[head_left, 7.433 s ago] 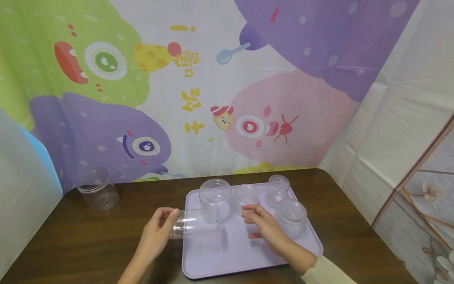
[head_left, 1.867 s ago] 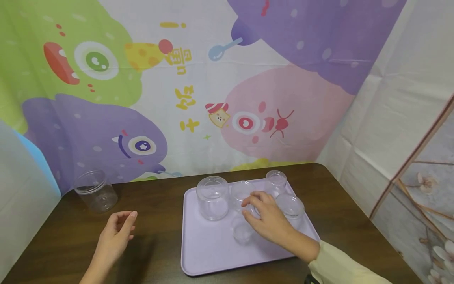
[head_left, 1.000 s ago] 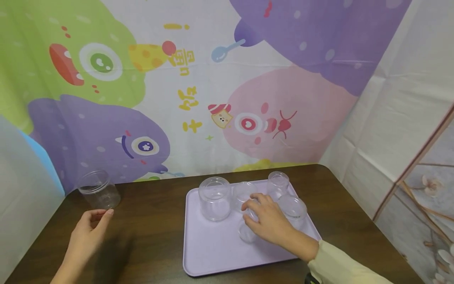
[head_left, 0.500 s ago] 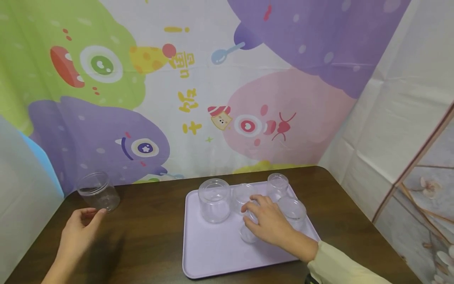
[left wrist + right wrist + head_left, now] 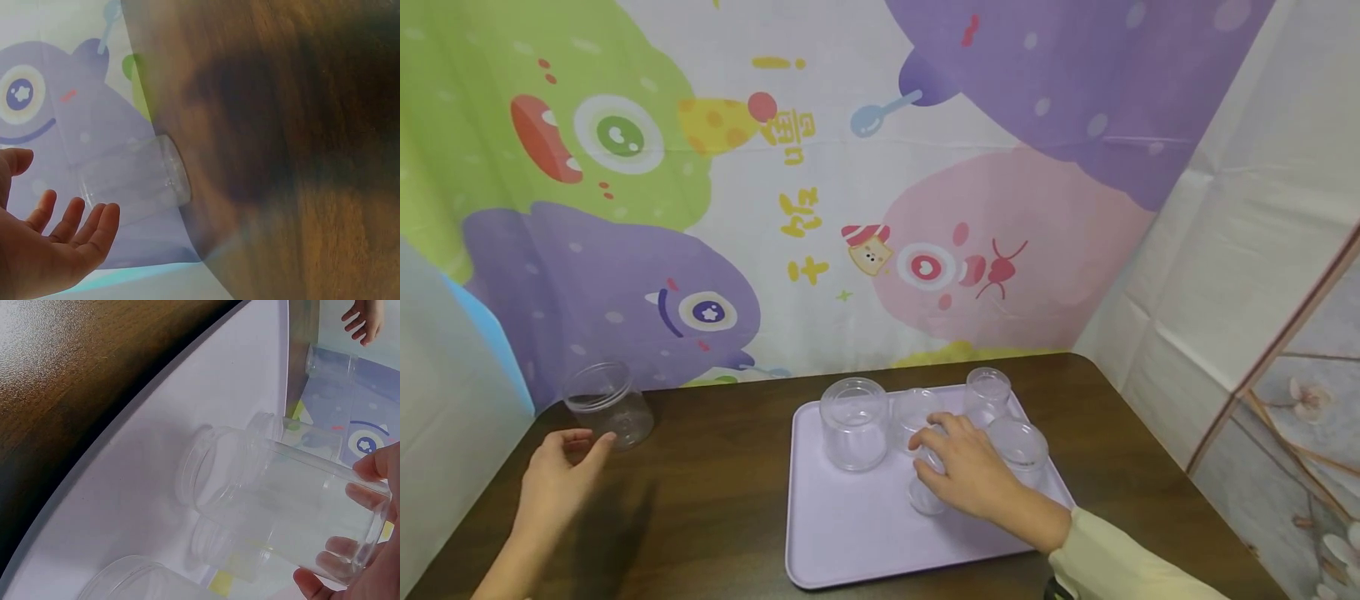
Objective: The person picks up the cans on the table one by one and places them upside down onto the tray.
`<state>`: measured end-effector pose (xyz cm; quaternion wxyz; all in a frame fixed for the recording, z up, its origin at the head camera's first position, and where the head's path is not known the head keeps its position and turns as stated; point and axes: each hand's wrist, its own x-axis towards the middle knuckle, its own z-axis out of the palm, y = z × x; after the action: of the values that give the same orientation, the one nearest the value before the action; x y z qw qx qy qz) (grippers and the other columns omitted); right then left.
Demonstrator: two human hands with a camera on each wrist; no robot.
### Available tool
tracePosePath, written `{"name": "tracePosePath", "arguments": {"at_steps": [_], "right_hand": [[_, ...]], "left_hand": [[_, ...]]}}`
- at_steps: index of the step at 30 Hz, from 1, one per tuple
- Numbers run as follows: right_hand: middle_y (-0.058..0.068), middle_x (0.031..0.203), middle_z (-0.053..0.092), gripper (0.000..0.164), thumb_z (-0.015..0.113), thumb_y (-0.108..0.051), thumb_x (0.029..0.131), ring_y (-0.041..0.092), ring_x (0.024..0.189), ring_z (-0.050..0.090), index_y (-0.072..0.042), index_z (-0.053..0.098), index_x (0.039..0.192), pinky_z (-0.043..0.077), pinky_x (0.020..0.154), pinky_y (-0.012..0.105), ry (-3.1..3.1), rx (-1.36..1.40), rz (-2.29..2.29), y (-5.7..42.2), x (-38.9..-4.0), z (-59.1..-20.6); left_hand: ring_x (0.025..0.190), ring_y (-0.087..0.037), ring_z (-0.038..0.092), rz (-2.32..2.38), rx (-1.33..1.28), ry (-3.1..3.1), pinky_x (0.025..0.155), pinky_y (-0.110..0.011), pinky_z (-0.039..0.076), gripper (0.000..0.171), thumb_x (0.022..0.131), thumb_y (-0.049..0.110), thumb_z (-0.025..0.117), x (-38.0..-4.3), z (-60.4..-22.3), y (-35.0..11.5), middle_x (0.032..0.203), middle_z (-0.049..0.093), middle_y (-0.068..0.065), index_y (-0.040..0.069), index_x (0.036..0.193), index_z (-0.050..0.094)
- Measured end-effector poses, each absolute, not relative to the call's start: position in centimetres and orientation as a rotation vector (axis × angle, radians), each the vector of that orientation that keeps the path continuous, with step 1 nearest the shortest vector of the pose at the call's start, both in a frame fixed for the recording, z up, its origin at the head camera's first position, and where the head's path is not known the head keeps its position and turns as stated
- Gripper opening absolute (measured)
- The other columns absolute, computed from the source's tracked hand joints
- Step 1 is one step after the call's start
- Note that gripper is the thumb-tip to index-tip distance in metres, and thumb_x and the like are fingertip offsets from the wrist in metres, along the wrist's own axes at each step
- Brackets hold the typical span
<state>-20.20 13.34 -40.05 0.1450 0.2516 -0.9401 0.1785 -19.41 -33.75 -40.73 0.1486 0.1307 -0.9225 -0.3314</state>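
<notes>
On the lilac tray (image 5: 842, 542), my right hand (image 5: 966, 467) grips the upper end of a clear plastic jar (image 5: 281, 506). That jar (image 5: 927, 495) stands upright, its lower end at the tray surface, and is partly hidden by the fingers in the head view. My left hand (image 5: 553, 479) is at the left of the table, thumb and fingers apart and holding nothing. Just beyond its fingertips stands a wider clear jar (image 5: 613, 408). In the left wrist view the same jar (image 5: 134, 175) appears behind the spread fingers of my left hand (image 5: 56, 250).
Around the gripped jar, the tray carries a large clear jar (image 5: 853, 425), a low jar (image 5: 910, 417), a small narrow jar (image 5: 987, 393) and a wide jar (image 5: 1018, 450). A cartoon-printed curtain (image 5: 820, 317) hangs behind the dark wooden table (image 5: 722, 467).
The jar my left hand held sideways is upright on the tray in my right hand's grip. My left hand has let go of it and moved left toward the far-left jar.
</notes>
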Motion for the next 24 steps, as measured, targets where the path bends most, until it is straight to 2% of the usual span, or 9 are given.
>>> {"name": "tracePosePath", "arguments": {"at_steps": [9, 19, 24], "right_hand": [[0.011, 0.119, 0.058, 0.012, 0.062, -0.027, 0.083, 0.03, 0.108, 0.054, -0.023, 0.064, 0.095, 0.045, 0.082, 0.047, -2.735, 0.729, 0.482, 13.4, -20.5, -40.1], [0.012, 0.118, 0.059, 0.012, 0.062, -0.026, 0.083, 0.03, 0.106, 0.055, -0.022, 0.064, 0.095, 0.046, 0.081, 0.048, -2.726, 0.752, 0.456, 13.4, -20.6, -40.1], [0.012, 0.118, 0.059, 0.013, 0.062, -0.027, 0.083, 0.03, 0.106, 0.054, -0.023, 0.064, 0.095, 0.045, 0.081, 0.047, -2.732, 0.751, 0.445, 13.5, -20.5, -40.2]], "left_hand": [[0.1, -0.051, 0.05, -0.942, 0.384, -2.636, 0.077, -0.056, 0.042, 0.056, 0.095, 0.035, 0.048, -20.0, -40.7, -34.1, 0.117, 0.048, -0.04, -0.014, 0.121, 0.043], [0.11, -0.052, 0.041, -0.957, 0.425, -2.638, 0.084, -0.058, 0.037, 0.059, 0.095, 0.036, 0.047, -21.0, -40.0, -34.4, 0.121, 0.042, -0.039, -0.015, 0.125, 0.039], [0.111, -0.054, 0.038, -0.946, 0.432, -2.647, 0.084, -0.059, 0.035, 0.063, 0.095, 0.039, 0.046, -21.4, -39.8, -34.8, 0.123, 0.04, -0.039, -0.014, 0.127, 0.038]]}}
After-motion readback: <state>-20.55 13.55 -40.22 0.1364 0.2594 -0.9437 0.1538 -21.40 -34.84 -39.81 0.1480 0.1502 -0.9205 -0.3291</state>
